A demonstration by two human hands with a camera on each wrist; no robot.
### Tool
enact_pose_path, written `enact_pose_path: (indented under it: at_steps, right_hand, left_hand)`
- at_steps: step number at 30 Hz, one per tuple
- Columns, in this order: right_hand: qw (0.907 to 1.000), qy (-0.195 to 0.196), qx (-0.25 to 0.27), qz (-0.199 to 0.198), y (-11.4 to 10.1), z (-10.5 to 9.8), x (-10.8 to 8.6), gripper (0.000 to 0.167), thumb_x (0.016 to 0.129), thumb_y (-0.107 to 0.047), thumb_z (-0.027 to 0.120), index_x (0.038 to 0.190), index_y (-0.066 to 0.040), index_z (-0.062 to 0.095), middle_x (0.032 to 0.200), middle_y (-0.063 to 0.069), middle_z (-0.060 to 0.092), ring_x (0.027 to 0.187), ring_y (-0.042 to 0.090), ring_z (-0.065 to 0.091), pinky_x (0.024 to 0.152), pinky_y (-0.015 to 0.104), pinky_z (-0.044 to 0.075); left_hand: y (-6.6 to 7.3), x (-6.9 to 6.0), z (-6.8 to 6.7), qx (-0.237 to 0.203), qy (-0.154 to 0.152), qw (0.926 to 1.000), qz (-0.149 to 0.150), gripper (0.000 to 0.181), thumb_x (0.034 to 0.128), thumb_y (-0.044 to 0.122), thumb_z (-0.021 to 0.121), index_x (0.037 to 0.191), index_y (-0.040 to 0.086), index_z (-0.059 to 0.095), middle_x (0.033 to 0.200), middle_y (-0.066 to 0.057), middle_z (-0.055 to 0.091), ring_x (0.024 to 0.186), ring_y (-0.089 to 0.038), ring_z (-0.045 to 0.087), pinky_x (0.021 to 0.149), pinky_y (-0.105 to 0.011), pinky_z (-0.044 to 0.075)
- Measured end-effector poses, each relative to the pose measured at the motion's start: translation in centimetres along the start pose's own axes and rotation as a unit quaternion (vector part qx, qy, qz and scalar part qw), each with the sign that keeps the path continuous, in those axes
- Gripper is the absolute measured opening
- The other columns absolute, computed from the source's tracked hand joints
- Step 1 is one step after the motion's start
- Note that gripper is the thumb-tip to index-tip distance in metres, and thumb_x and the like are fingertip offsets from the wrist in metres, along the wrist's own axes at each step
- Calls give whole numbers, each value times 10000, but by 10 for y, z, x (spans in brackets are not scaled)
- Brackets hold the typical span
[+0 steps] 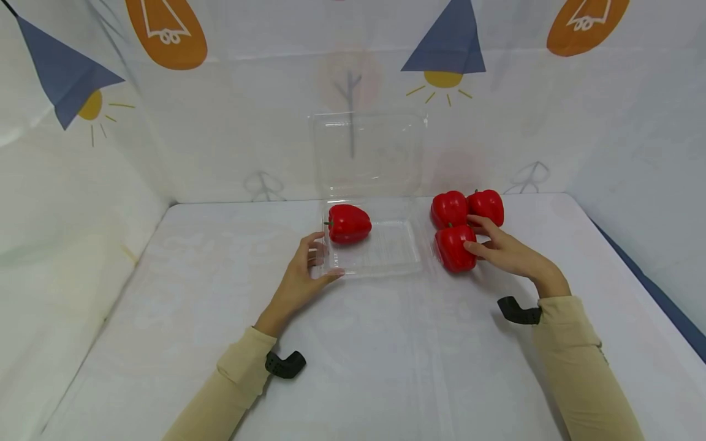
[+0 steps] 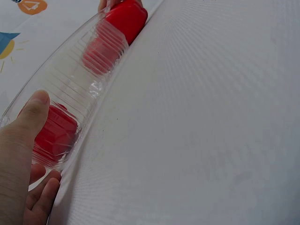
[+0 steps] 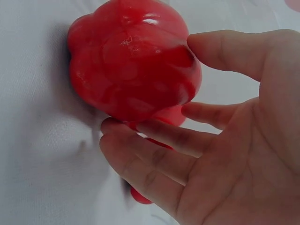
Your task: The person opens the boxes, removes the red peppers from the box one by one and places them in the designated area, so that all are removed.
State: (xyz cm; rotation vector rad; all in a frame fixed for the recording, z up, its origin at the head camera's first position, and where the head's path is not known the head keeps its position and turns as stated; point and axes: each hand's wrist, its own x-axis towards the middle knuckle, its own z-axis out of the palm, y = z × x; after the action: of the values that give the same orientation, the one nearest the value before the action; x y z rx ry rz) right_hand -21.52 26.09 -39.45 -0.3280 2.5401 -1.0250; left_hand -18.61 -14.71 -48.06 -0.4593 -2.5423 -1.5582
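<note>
In the head view, a clear plastic clamshell box (image 1: 386, 267) stands with its lid (image 1: 368, 156) raised at the back. One red bell pepper (image 1: 349, 224) lies in its left half. My left hand (image 1: 302, 269) holds the box's left front corner, thumb on the near edge and fingers along the side. Just right of the box, my right hand (image 1: 504, 248) holds the nearest red bell pepper (image 1: 455, 250) between thumb and fingers. Behind that pepper sit two more red bell peppers, one on the left (image 1: 448, 209) and one on the right (image 1: 488, 206). The right wrist view shows the thumb against the held pepper (image 3: 133, 61).
A white cloth covers the table (image 1: 353, 355). A white printed sheet (image 1: 248, 122) rises behind the table's back edge, close to the raised lid. Each wrist wears a black mount, one on the left (image 1: 285, 365) and one on the right (image 1: 518, 311).
</note>
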Motion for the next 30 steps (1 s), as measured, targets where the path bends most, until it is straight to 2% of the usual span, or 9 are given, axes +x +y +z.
enact_pose_path:
  at_steps: [9,15,30]
  right_hand:
    - [9997,33,-235,25,2,-1,-2,674,938,-371,548,1466,-124,210,1402,227,341,1272,421,348,917,547,501]
    - [9996,51,-266,48,2,0,-2,667,937,-387,544,1460,-126,224,1399,225,346,1266,418,357,919,553,498]
    - [9984,137,-539,64,2,0,-2,696,922,-461,536,1455,-118,247,1403,221,376,1251,426,398,906,576,489]
  left_hand:
    - [1,0,0,29,15,10000,-64,868,717,345,820,1411,221,313,1231,-73,530,1100,-192,569,956,-372,516]
    - [3,0,-1,73,-34,9999,-100,879,720,364,813,1418,195,306,1242,-81,522,1106,-210,571,962,-382,513]
    - [4,0,-1,0,-34,10000,-59,852,726,347,812,1405,238,309,1214,-71,528,1069,-198,585,947,-357,521]
